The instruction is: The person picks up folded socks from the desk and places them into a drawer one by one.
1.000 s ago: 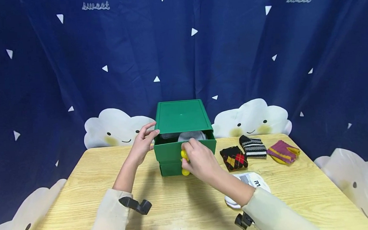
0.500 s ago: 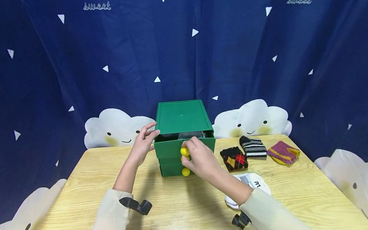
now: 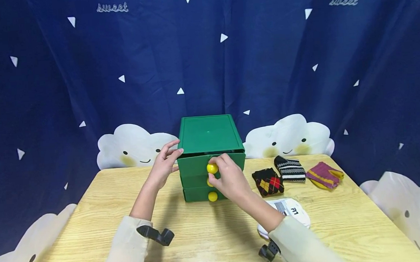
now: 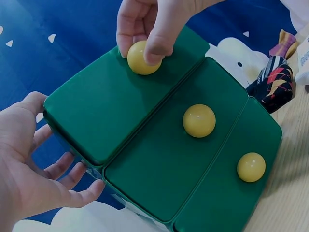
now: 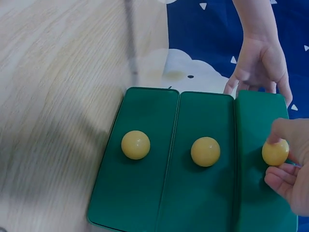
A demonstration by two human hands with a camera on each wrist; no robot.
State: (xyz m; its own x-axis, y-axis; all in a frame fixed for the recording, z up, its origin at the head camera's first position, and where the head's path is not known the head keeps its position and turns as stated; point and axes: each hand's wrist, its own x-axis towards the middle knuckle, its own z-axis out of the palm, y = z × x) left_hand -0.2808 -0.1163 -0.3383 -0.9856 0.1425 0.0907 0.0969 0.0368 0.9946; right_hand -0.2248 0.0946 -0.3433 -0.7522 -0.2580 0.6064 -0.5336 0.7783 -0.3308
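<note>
Head view: the green cabinet stood on the pale wood counter, and from where I watched, its top drawer was a little way out, with a thin dark gap above the drawer front. The person's right hand was at the cabinet's front, thumb and fingers pinching the yellow top knob. The left hand lay against the cabinet's left side, fingers spread and touching the edge, gripping nothing. Below the pinched knob, the cabinet's face carried a middle knob and a bottom knob, both untouched.

To the right of the cabinet, nearest it, lay a folded argyle sock; just beside that and farther from the cabinet was a black-and-white striped sock, then a purple-and-yellow one. A white labelled item lay nearer the person than the cabinet, partly hidden by the right forearm. Behind the cabinet hung a blue curtain.
</note>
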